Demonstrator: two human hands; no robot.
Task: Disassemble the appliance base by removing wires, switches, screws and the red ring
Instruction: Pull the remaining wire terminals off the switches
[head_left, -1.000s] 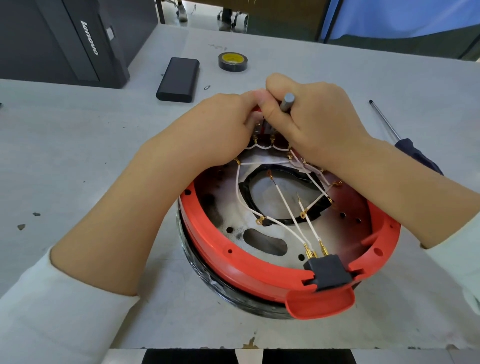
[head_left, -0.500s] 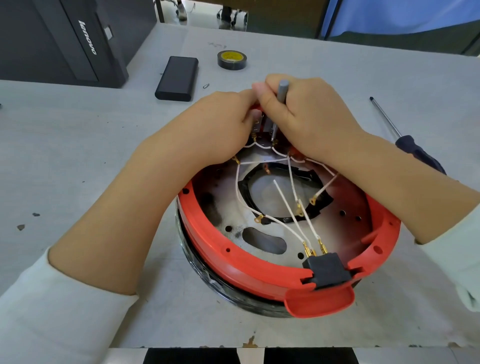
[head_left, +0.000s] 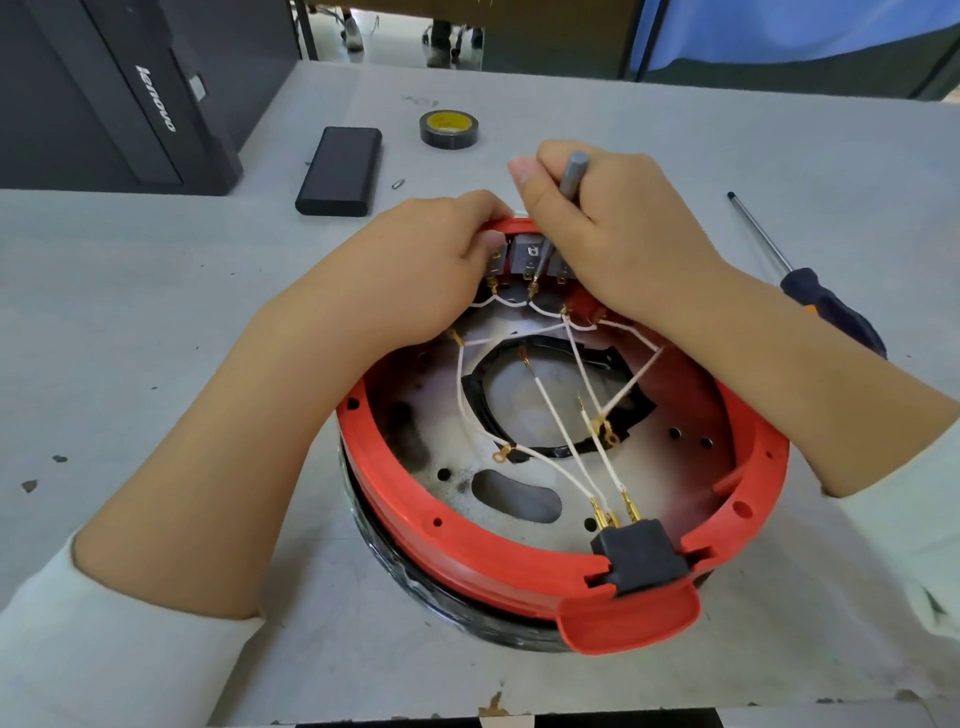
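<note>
Fingers of right hand (head_left: 618, 228) curled round grey tool (head_left: 563, 208), tip down among switches (head_left: 530, 257). Left hand (head_left: 436, 254) gripping far rim of red ring (head_left: 467, 551), thumb beside switches. White wires (head_left: 561, 410) strung across metal plate (head_left: 519, 499) to black connector (head_left: 641, 556). Screwdriver (head_left: 810, 291), tape roll (head_left: 448, 130), black box (head_left: 340, 171) lying farther off on table (head_left: 130, 286).

White wires (head_left: 558, 415) crisscross the opening inside the red ring (head_left: 467, 551).

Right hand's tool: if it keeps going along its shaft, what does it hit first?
Likely the middle switch on the red ring: the right hand aims the small grey tool at its terminals. Depth is unclear.
</note>
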